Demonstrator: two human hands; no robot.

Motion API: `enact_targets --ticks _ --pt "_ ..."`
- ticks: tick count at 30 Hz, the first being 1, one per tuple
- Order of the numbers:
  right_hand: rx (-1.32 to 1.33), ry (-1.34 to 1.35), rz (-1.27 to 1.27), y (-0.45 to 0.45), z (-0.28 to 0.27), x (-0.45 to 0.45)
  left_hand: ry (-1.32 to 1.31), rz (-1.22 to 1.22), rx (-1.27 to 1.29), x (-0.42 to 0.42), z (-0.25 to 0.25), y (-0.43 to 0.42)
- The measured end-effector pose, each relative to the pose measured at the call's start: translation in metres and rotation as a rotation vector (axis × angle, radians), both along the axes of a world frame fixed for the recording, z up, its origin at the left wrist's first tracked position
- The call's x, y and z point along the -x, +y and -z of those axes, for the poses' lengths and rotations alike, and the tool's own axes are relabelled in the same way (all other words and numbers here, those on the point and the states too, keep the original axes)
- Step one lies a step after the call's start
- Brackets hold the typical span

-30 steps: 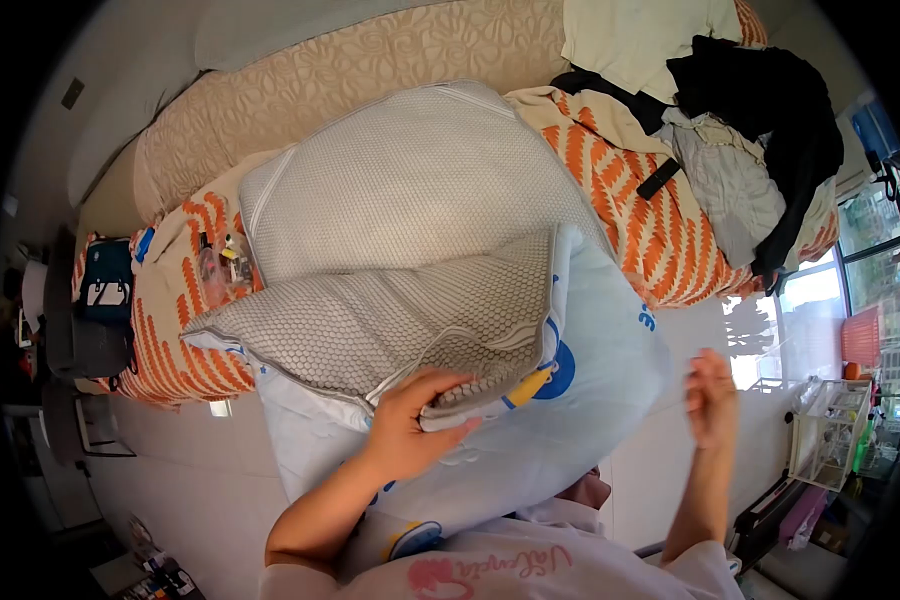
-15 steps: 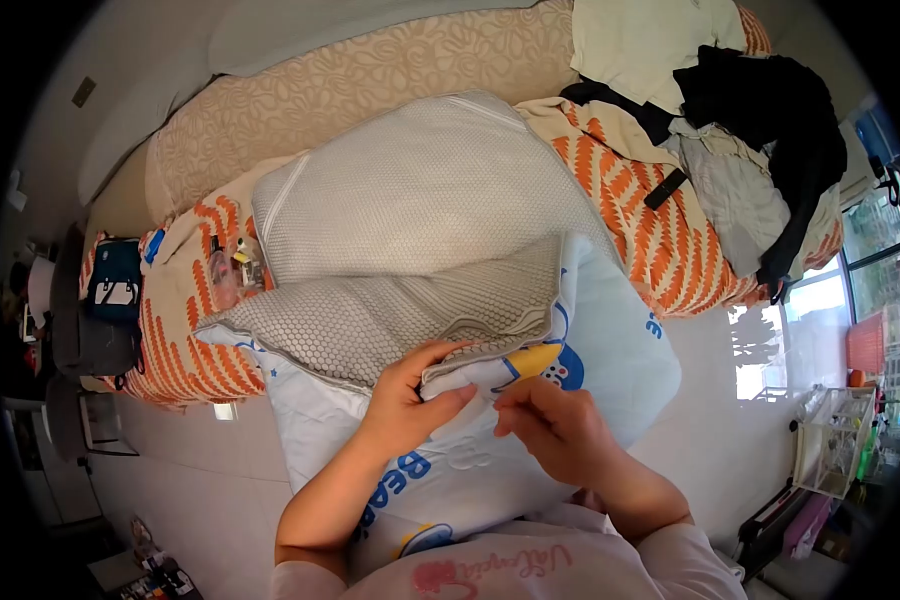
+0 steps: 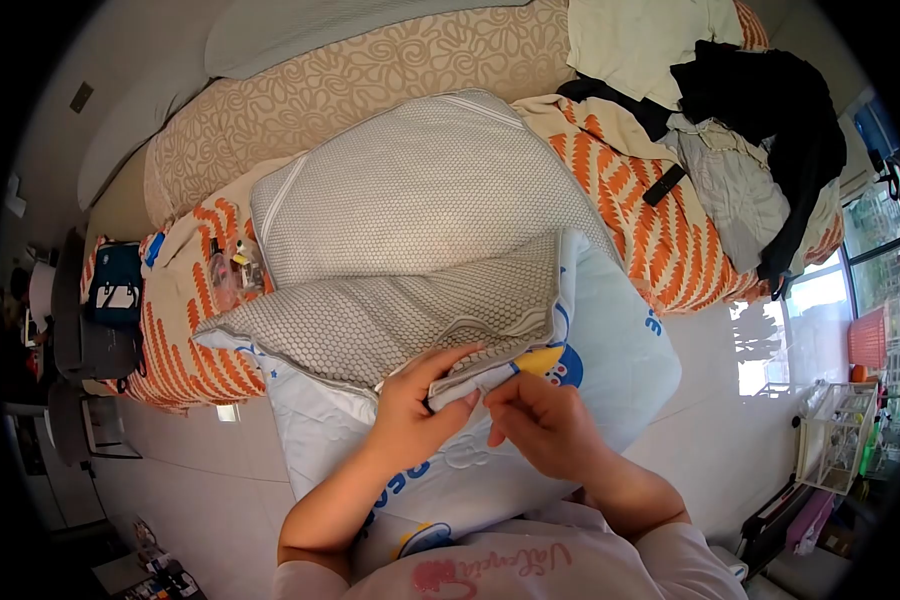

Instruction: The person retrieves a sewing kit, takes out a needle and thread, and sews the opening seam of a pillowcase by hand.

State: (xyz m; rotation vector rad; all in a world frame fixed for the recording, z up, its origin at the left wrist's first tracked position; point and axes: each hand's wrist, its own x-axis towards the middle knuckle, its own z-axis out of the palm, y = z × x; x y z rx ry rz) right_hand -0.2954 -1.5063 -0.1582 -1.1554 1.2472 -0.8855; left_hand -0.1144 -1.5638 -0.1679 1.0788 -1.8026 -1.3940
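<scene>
Across my lap lies a padded cover with a light blue cartoon-print side and a grey honeycomb-mesh side. Its mesh is folded back at the near edge, where a zipper-like seam runs along the border. My left hand is closed round this folded edge, thumb in front and fingers over the mesh. Close beside its thumb, my right hand is pinched at the same edge. Whatever sits between the right fingertips is hidden. The far mesh part rests on the sofa.
The sofa bears an orange-and-cream patterned throw. On it are a black remote, piled clothes at the right, and a clear bag of small items at the left. A wire rack stands at right.
My right hand has moved slightly left, up to the edge beside my left thumb. My left hand has shifted a little to the right along the folded edge.
</scene>
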Motion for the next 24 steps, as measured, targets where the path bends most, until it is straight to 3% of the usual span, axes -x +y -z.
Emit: enact_targets --ticks 3,8,12,18,21,24 --pt "-0.008 0.046 -0.008 0.007 -0.001 -0.001 0.078 -0.304 0.136 0.006 0.013 0.031" --pt "-0.073 -0.042 -0.006 0.023 0.004 -0.003 -0.182 -0.026 0.594 -0.006 0.016 0.04" --pt "0.094 -0.055 0.068 0.033 0.016 -0.013 -0.162 0.016 0.727 -0.006 0.026 0.046" --pt "0.249 0.198 0.121 0.04 0.028 -0.019 -0.185 0.058 0.808 -0.007 0.021 0.047" --pt "0.186 -0.036 0.154 0.04 0.031 -0.02 -0.183 0.056 0.872 -0.01 0.023 0.047" --pt "0.151 0.064 -0.009 0.043 0.036 0.001 -0.158 0.04 0.916 -0.009 0.025 0.046"
